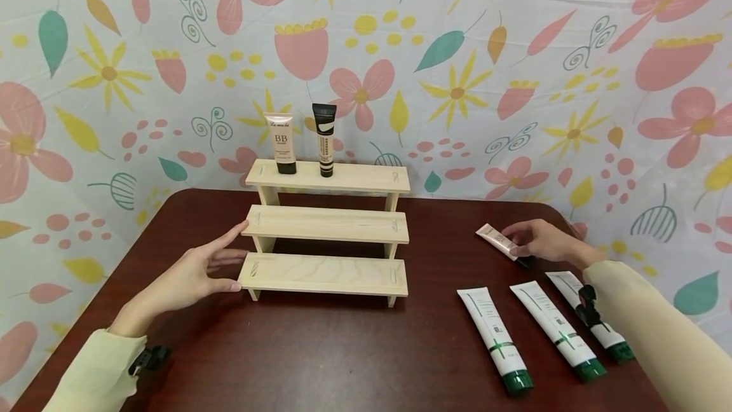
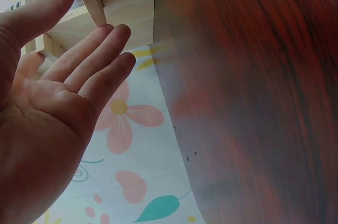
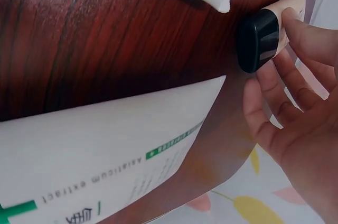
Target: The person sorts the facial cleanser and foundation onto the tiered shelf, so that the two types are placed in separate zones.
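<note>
At the right, my right hand point(image 1: 541, 241) pinches a small pale pink BB cream tube point(image 1: 496, 238) with a black cap. In the right wrist view, the thumb lies over the tube point(image 3: 290, 17), fingers at its far side, and the black cap point(image 3: 257, 39) faces the camera. My left hand point(image 1: 197, 272) is at the left end of a three-step wooden display stand point(image 1: 326, 227), fingers extended, thumb by the lowest step and index fingertip by the middle one. On the top step stand another BB cream tube point(image 1: 281, 142) and a slim black-and-beige tube point(image 1: 325, 138), both caps down.
Three white tubes with green caps lie at the front right: a left one point(image 1: 493, 336), a middle one point(image 1: 555, 326) and a right one point(image 1: 566, 285) partly under my right sleeve. A flower-patterned cloth point(image 1: 366, 37) hangs behind the dark wooden table point(image 1: 320, 361).
</note>
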Available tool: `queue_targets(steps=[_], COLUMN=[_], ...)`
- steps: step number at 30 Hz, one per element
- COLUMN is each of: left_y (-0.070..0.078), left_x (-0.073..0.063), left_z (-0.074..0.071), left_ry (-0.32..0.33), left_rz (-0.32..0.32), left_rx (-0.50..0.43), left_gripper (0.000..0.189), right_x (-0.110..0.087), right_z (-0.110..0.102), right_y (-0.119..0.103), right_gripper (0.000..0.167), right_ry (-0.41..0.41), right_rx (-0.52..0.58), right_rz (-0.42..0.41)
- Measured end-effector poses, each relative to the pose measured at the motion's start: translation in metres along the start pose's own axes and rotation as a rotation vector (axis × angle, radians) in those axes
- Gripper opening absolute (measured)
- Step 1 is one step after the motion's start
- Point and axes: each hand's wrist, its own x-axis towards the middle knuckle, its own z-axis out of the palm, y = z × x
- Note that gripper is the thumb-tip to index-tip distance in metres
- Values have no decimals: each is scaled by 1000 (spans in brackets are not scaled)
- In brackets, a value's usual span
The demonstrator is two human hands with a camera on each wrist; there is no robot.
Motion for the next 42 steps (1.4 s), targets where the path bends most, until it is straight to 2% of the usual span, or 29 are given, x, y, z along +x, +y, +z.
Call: queue_targets(steps=[13, 31, 39, 42], left_y=[0, 4, 0, 0], left_x=[0, -1, 0, 0], left_z=[0, -1, -1, -1], left_ry=[-6, -1, -2, -5], left_rz=[-1, 2, 0, -4], left_rx=[10, -2, 4, 6], left_gripper=[112, 111, 112, 112], right_x=[3, 7, 10, 11], right_z=[7, 12, 16, 17], right_y=[-15, -21, -27, -30], right_gripper=[48, 56, 45, 45], right_ry=[-45, -63, -67, -76], right_rx=[76, 83, -2, -2], right_rz=[19, 44, -8, -4])
